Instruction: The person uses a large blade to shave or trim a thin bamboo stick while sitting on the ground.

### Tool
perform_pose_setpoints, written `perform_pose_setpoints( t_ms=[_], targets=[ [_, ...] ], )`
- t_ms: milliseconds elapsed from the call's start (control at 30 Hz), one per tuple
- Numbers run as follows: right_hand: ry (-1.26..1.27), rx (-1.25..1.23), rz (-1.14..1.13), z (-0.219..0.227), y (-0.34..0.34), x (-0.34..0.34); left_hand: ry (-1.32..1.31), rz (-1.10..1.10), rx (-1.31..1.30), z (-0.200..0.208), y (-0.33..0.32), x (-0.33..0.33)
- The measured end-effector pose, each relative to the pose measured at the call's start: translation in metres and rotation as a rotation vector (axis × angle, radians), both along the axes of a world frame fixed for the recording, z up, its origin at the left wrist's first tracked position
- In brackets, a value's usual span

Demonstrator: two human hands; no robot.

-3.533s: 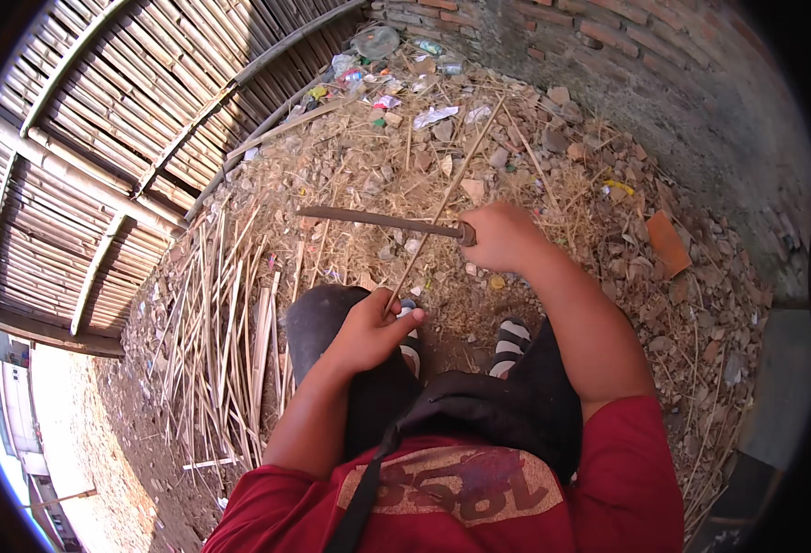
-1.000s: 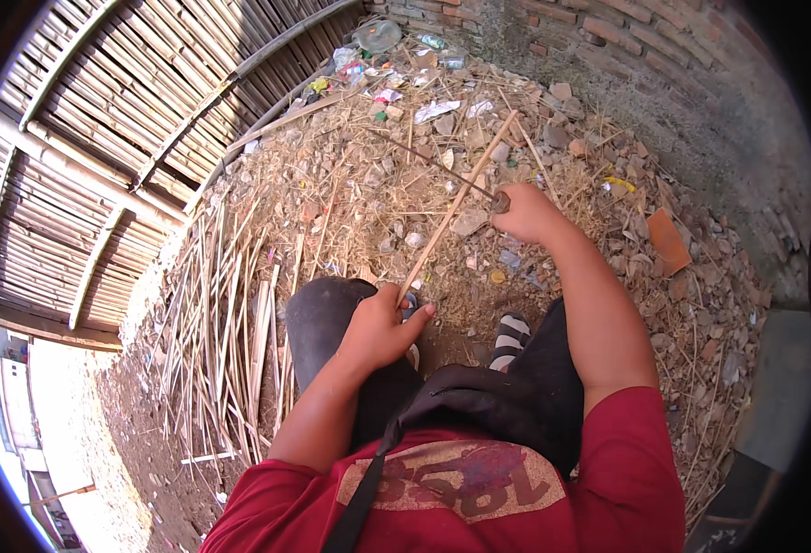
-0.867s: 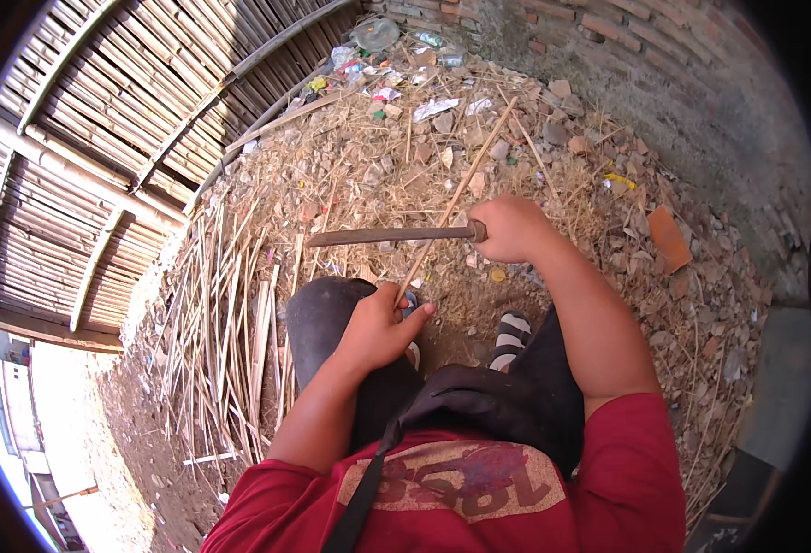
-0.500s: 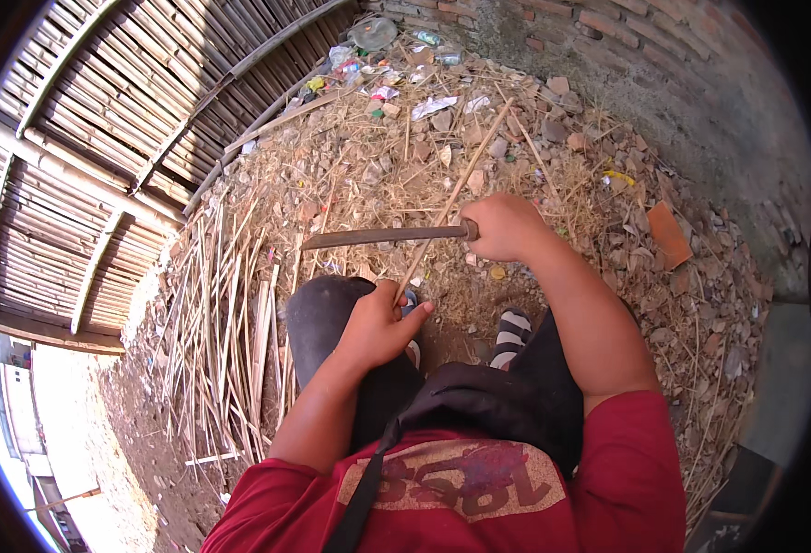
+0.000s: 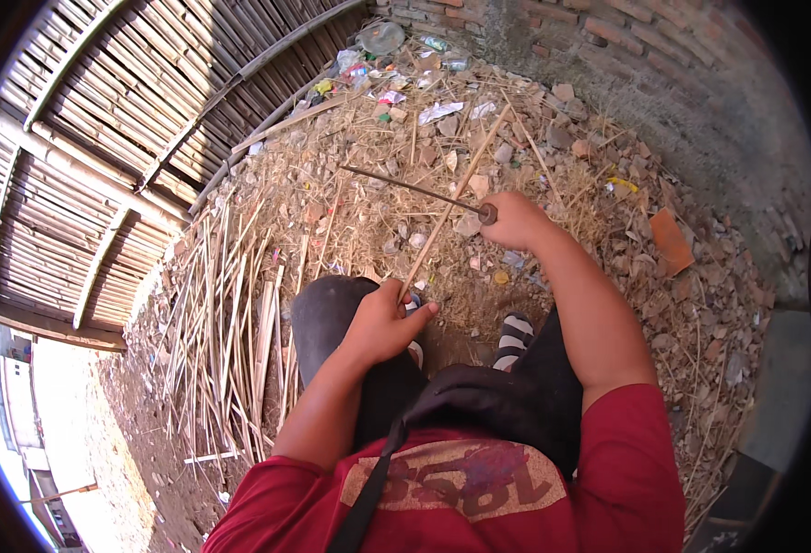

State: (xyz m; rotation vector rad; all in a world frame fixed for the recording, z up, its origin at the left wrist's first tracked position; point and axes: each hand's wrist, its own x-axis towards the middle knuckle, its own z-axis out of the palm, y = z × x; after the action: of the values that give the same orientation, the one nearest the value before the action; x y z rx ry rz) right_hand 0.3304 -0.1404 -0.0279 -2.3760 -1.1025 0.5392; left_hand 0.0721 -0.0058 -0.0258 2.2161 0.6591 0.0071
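My left hand (image 5: 385, 323) is closed around the near end of a long, thin bamboo strip (image 5: 465, 178), which slants away up and to the right. In my right hand (image 5: 513, 221) is the handle of a machete (image 5: 414, 187), its dark blade seen nearly edge-on and pointing left. The blade crosses over the strip a little way beyond my left hand; whether the two touch I cannot tell. The handle is mostly hidden inside my right fist, with only its round collar showing.
Many split bamboo strips (image 5: 225, 323) lie piled on the ground to my left. Beyond them stands a bamboo slat wall (image 5: 119, 120). Rubble, straw and litter cover the ground ahead, up to a brick wall (image 5: 627, 46). A flat orange piece (image 5: 670, 242) lies at right.
The machete has turned: its tip has risen farther from me and the blade now shows its narrow edge. My right hand shifted slightly right. My left hand keeps its hold on the strip.
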Motion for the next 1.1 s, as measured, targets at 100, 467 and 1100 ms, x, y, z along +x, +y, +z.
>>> perform_pose_setpoints(
  t_ms=[100, 467, 1100],
  targets=[
    [-0.045, -0.007, 0.050, 0.014, 0.005, -0.014, -0.020, 0.032, -0.035, 0.000, 0.003, -0.004],
    [-0.074, -0.042, 0.040, 0.018, 0.005, -0.013, -0.007, 0.018, -0.084, 0.000, 0.003, -0.002],
    [-0.052, 0.137, -0.006, -0.014, 0.006, 0.001, -0.056, 0.063, -0.169, -0.008, 0.010, -0.004]
  ],
)
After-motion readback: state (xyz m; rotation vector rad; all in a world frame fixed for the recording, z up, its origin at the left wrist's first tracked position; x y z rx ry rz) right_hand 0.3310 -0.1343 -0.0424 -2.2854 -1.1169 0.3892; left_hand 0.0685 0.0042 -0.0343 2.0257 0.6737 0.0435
